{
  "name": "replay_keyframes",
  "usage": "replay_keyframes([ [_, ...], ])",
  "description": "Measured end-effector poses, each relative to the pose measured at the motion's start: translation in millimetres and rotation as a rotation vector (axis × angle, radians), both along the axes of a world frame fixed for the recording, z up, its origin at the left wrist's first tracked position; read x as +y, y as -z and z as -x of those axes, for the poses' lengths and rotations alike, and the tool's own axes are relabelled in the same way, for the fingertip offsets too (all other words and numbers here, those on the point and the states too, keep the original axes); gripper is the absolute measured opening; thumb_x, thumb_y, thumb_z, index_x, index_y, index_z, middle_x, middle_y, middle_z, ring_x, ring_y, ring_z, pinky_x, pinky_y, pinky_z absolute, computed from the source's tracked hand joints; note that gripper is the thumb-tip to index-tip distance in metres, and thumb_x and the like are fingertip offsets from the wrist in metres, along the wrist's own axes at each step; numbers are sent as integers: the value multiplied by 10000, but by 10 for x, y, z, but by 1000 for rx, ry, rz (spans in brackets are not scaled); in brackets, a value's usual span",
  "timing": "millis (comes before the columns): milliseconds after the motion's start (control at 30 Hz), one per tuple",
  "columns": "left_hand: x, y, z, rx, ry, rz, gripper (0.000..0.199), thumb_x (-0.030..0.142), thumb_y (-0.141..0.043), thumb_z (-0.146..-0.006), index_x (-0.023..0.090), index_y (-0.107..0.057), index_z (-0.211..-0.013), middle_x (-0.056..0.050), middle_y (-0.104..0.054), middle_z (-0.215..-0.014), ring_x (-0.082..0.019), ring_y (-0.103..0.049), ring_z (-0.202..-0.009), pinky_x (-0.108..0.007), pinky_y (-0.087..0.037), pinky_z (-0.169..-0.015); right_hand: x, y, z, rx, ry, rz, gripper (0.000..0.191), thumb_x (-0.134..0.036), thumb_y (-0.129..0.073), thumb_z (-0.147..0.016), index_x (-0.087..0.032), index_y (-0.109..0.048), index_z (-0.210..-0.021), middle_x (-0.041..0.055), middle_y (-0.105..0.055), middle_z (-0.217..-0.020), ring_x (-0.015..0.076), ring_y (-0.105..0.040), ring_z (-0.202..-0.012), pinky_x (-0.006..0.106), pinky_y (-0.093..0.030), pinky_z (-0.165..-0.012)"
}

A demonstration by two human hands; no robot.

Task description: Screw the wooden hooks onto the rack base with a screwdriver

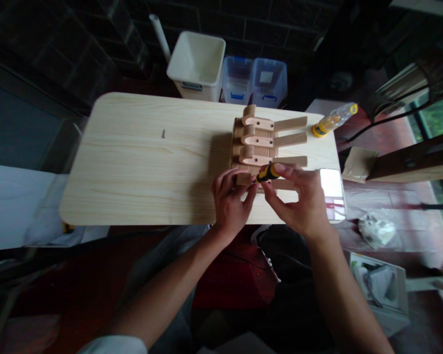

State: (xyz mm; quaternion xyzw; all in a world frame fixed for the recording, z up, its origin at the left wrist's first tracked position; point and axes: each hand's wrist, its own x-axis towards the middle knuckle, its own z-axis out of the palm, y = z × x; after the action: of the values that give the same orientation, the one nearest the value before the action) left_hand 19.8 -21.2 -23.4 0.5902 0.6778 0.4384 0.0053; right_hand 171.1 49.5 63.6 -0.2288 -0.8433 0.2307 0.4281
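Here the right grip (299,204) is closed on a yellow-and-black screwdriver (268,173), tip toward 8 o'clock, while the left grip (229,204) curls against the wooden assembly (256,142) at 12 o'clock on the counter (133,196), its hold unclear.

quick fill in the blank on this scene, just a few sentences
The right hand holds a screwdriver with a yellow and ____ handle.
The wooden assembly carries ____ rounded pieces in a row.
A small screw lies on the pine board, to the ____ of the assembly.
Two clear plastic boxes beyond the board have ____ handles.

Missing words: black; three; left; blue
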Motion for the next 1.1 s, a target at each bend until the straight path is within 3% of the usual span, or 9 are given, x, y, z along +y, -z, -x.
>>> replay_keyframes([
  [133, 4, 6, 3, 16, -7, 0, 141, 305, -719, -1031, 279, -792, -1148, -79, -759, -1260, -283, -629, -1320, -477, -510, -1126, -3, 7, -15, -34, 24, -4, 548, -103, -741, -959, -303, -554, -1434, 70, -780, -1254, 230, -806, -1149, 373, -726, -918],
  [467, -2, 10, -13, 6, -19, -6, 159, 300, -736, -1021, 290, -796, -1167, -79, -764, -1252, -285, -625, -1328, -486, -499, -1142, 17, 6, -17, -53, 47, 59, 440, -162, -744, -972, -299, -597, -1363, 74, -778, -1207, 225, -801, -1094, 377, -711, -873],
  [733, 8, -3, 17, 15, 20, -21, 186, 294, -692, -1046, 259, -772, -1211, -92, -744, -1279, -276, -614, -1328, -460, -538, -1128, -51, -6, 36, -26, 9, 121, 425, -107, -699, -963, -279, -591, -1337, 84, -793, -1256, 226, -800, -1143, 412, -710, -949],
  [1100, 1, 2, 33, -29, 37, 7, 188, 288, -688, -1046, 269, -777, -1211, -94, -737, -1293, -281, -605, -1334, -475, -537, -1142, -38, 15, 50, -32, 20, 96, 412, -132, -710, -981, -293, -594, -1343, 72, -786, -1182, 212, -808, -1074, 373, -714, -877],
])
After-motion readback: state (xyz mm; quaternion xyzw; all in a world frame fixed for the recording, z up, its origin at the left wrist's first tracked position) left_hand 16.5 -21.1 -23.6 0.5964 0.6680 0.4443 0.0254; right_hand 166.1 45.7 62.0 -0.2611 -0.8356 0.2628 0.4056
